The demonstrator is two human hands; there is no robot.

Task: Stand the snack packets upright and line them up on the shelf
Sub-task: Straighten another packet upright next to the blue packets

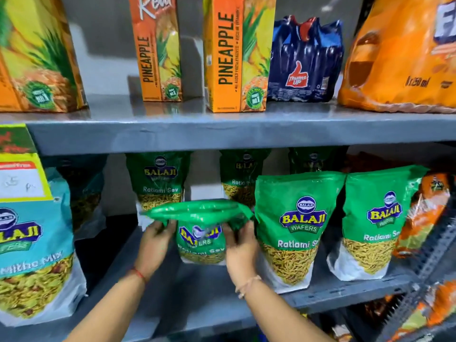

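You have one green Ratlami Sev packet point(201, 239) between both hands on the grey shelf point(187, 290), a little below centre of the view. Your left hand point(155, 245) closes on its 9 o'clock side just under the top flap, and your right hand point(240, 245) closes on its 3 o'clock side, fingers wrapped onto the front. Gripping high on both flanks looks meant to steady a soft, bottom-heavy bag while its base settles.

Its long axis runs roughly 12 to 6 o'clock, base down on the shelf, printed face toward you. The sealed top has flopped forward and lies nearly flat, so the packet reads shorter than it is.

At 3 o'clock, just beside your right hand, two matching packets point(296, 228) stand upright in the front row, leaning back slightly. More of them point(158, 178) stand behind at 12 o'clock, and a blue mix packet point(37, 262) sits at 9 o'clock. Judging from that row, yours still needs its top lifted and its face squared to theirs.
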